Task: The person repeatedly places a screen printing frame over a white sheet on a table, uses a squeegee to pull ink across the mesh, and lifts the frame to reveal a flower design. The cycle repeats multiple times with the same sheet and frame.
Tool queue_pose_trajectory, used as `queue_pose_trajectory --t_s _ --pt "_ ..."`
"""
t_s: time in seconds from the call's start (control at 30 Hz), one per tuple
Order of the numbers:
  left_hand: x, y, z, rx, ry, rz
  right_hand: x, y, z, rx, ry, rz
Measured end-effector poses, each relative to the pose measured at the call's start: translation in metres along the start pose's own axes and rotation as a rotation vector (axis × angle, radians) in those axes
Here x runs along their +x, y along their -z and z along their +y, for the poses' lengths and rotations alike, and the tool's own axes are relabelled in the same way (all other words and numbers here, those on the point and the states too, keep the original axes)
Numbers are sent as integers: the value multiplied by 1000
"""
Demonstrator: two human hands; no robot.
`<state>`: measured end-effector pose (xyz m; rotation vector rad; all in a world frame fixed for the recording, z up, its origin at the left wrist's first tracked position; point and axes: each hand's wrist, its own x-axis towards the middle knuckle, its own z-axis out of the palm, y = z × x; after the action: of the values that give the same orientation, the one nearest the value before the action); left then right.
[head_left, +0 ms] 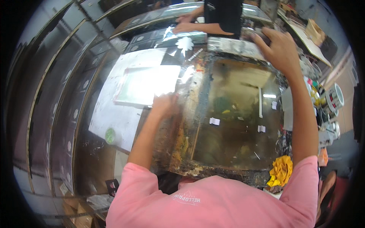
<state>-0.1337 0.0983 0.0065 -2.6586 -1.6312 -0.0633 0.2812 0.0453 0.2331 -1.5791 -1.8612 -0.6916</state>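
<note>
My left hand (165, 105) is at the near right corner of a bright, glossy white sheet (148, 85). Its fingers are smeared by glare and motion, so whether they pinch the sheet cannot be told. Beneath that sheet lies a larger white sheet (102, 102) with a round green patch (110, 135) near its lower edge. My right hand (279, 51) is raised over the far right corner of a dark-framed glass panel (235, 140), thumb and fingers apart. Small pale paper pieces (214, 121) lie on the glass. A crumpled yellow cloth (280, 171) rests at its near right corner.
Across the table, another person's hands (186, 26) work by shiny film and a white flower-shaped cutout (184, 44). Metal racks (53, 98) stand on the left. Cans and tubs (334, 97) crowd the right side. A paint-stained wooden strip (190, 114) divides the two work areas.
</note>
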Motion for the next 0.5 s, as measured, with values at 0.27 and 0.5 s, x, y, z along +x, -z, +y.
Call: queue_pose_trajectory --t_s 0.27,0.5 --pt "8 -50 218 -243 -381 -5 -13 -7 5 -19 67 35" --pt "16 -57 307 -373 -446 149 -11 -1 9 122 39 -23"
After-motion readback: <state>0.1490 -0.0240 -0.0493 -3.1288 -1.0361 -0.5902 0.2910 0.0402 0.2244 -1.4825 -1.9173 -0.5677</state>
